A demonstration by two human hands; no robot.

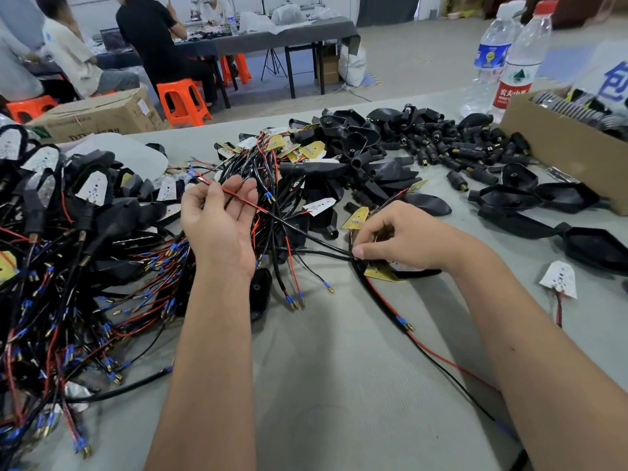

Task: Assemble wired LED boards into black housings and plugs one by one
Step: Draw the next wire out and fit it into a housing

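The right hand [390,236] covers most of the LED board [380,274] beneath it, so only a yellow corner shows. The heap of wired assemblies [51,266] runs off the left edge. The cardboard box [560,144] is cut by the right edge; its contents blur together.

Tangled wired LED boards [299,151] mid-table; loose black housings [530,198] and plugs [441,144] toward far right edge; finished assemblies [68,198] heaped left.
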